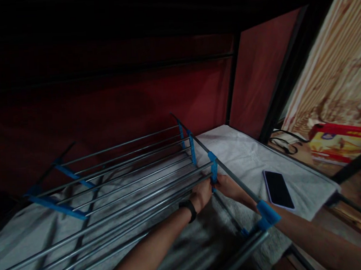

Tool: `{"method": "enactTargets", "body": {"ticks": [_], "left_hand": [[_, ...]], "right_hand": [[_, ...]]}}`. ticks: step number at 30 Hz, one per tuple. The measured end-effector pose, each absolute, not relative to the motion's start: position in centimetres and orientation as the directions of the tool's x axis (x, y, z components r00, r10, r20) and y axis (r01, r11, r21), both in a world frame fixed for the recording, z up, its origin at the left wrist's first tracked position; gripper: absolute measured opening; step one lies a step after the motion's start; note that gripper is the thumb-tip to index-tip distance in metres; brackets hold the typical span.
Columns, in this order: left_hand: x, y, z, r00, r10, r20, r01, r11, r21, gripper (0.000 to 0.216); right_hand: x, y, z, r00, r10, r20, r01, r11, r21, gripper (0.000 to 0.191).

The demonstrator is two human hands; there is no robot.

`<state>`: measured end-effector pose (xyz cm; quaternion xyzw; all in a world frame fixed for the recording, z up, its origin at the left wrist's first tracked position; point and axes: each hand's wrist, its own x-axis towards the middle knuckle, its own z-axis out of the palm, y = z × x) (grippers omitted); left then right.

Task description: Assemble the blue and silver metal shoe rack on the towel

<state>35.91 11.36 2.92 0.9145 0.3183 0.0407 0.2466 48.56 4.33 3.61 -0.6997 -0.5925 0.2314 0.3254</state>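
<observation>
A rack [159,189] of thin metal tubes with blue plastic brackets lies across the white cloth. Both my hands meet at one blue bracket [213,171] on its right side. My left hand [203,192], with a dark band on the wrist, is closed at the tube ends by the bracket's lower part. From the other side, my right hand [227,185] is closed on the same bracket, its forearm passing under the side tube [236,180]. The fingertips are partly hidden where the hands meet. Another blue joint [267,214] sits nearer to me, above my right forearm.
The white cloth [242,151] covers a bed-like surface in a dark frame [232,83] with red panels behind. A phone [278,189] lies on the cloth, right of my hands. Beyond the frame are a red and yellow box [341,143] and a black strap [286,142].
</observation>
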Motion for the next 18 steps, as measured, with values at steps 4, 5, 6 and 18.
{"method": "enactTargets", "body": {"ticks": [4, 5, 6, 18], "left_hand": [[35.6, 11.9, 2.6, 0.798, 0.596, -0.096, 0.566, -0.684, 0.460, 0.029], [35.6, 12.0, 2.6, 0.796, 0.598, -0.097, 0.569, -0.684, 0.457, 0.028], [35.6, 12.1, 2.5, 0.794, 0.600, -0.098, 0.572, -0.682, 0.455, 0.028], [35.7, 11.4, 2.4, 0.772, 0.629, -0.093, 0.597, -0.666, 0.447, 0.028]], "right_hand": [[48.7, 4.1, 3.4, 0.201, 0.977, 0.067, 0.658, -0.084, -0.749, 0.021], [48.8, 4.0, 3.4, 0.202, 0.977, 0.074, 0.652, -0.078, -0.754, 0.018], [48.8, 3.9, 3.4, 0.205, 0.976, 0.078, 0.649, -0.075, -0.757, 0.016], [49.2, 3.8, 2.5, 0.256, 0.966, 0.038, 0.675, -0.150, -0.722, 0.020]]}}
